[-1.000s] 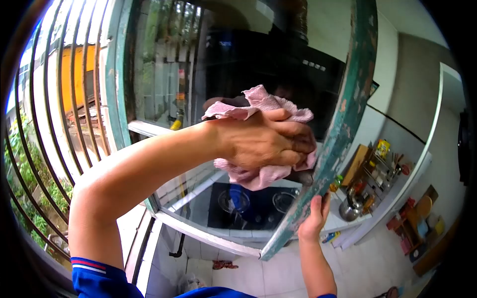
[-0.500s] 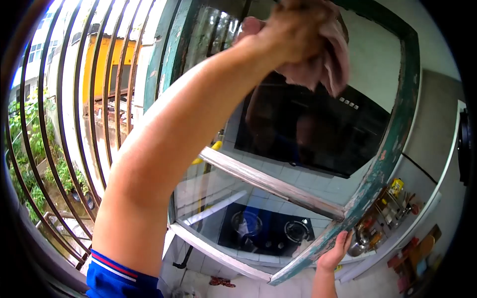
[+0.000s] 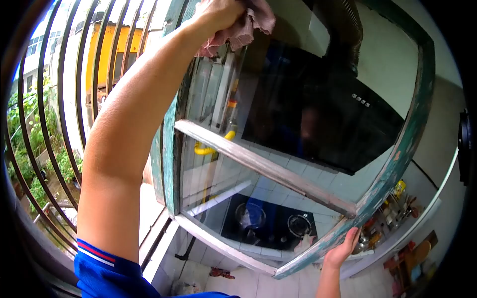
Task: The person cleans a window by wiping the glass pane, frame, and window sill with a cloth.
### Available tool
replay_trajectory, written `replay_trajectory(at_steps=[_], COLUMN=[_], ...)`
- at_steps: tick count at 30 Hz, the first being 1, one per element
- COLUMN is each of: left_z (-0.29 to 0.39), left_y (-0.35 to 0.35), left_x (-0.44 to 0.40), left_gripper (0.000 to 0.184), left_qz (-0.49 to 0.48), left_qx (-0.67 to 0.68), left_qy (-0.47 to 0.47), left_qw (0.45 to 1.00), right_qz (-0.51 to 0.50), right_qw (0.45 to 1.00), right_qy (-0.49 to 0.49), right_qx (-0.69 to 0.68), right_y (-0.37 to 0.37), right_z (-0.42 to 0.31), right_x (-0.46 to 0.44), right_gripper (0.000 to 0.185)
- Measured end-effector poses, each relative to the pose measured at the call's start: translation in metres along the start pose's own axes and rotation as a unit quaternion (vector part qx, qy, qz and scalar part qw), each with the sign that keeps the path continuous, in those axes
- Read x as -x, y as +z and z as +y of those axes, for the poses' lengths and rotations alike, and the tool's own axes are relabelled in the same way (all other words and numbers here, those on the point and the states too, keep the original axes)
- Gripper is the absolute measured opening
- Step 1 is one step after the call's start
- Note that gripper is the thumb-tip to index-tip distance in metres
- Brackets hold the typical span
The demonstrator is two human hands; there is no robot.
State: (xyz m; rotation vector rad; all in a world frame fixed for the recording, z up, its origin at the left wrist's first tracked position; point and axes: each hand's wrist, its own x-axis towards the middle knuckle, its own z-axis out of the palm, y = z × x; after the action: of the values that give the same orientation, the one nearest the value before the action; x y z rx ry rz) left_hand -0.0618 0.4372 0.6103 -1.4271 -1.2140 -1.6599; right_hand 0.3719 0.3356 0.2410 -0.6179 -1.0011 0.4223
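Observation:
High up at the left, my left hand (image 3: 218, 14) is closed on a pinkish cloth (image 3: 251, 25), which hangs in folds against the upper left of a window's glass pane (image 3: 283, 64). The window sash has a worn green wooden frame (image 3: 415, 116) with peeling paint and a bare grey crossbar (image 3: 268, 169). Low on the right, my right hand (image 3: 343, 248) grips the frame's edge, its fingers partly hidden behind the wood. Both panes are see-through with some reflections.
Metal bars (image 3: 62, 99) run along the left, with plants and a yellow wall outside. Through the glass appear a black range hood (image 3: 323, 114) and a gas stove (image 3: 268, 223). Kitchen utensils (image 3: 392, 213) crowd a counter at the right.
My left hand has carried the cloth leftward across the upper pane to its left side. My right hand stays on the frame, and the view has shifted slightly.

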Motion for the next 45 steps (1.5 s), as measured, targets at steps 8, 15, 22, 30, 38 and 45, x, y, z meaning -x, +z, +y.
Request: replay_trajectory(at_steps=[8, 15, 22, 30, 38, 45], left_z=[-0.038, -0.038, -0.035, 0.013, -0.026, -0.017], left_y=[0.006, -0.022, -0.026, -0.026, -0.052, -0.033], left_x=[0.044, 0.185, 0.172, 0.134, 0.211, 0.116], left_gripper=[0.048, 0.059, 0.065, 0.054, 0.048, 0.043], left_qz=[-0.068, -0.143, -0.099, -0.11, -0.176, 0.09], left_qx=[-0.035, -0.064, 0.019, -0.007, 0.038, 0.187], left_qy=[0.043, 0.03, 0.104, -0.058, -0.059, -0.011], left_qw=[0.996, 0.987, 0.99, 0.992, 0.982, 0.978], right_qz=[0.017, 0.002, -0.017, -0.006, -0.021, -0.054], right_qw=[1.0, 0.999, 1.0, 1.0, 1.0, 0.999], right_qy=[-0.001, 0.014, 0.004, -0.004, 0.009, -0.003], right_qx=[-0.004, -0.031, -0.003, 0.003, -0.005, -0.003], right_y=[0.005, 0.009, 0.003, 0.002, 0.006, 0.004], right_z=[0.0, -0.005, -0.007, -0.005, -0.008, -0.011], right_x=[-0.003, -0.002, -0.004, -0.004, -0.003, -0.004], right_gripper=[0.059, 0.064, 0.064, 0.059, 0.06, 0.059])
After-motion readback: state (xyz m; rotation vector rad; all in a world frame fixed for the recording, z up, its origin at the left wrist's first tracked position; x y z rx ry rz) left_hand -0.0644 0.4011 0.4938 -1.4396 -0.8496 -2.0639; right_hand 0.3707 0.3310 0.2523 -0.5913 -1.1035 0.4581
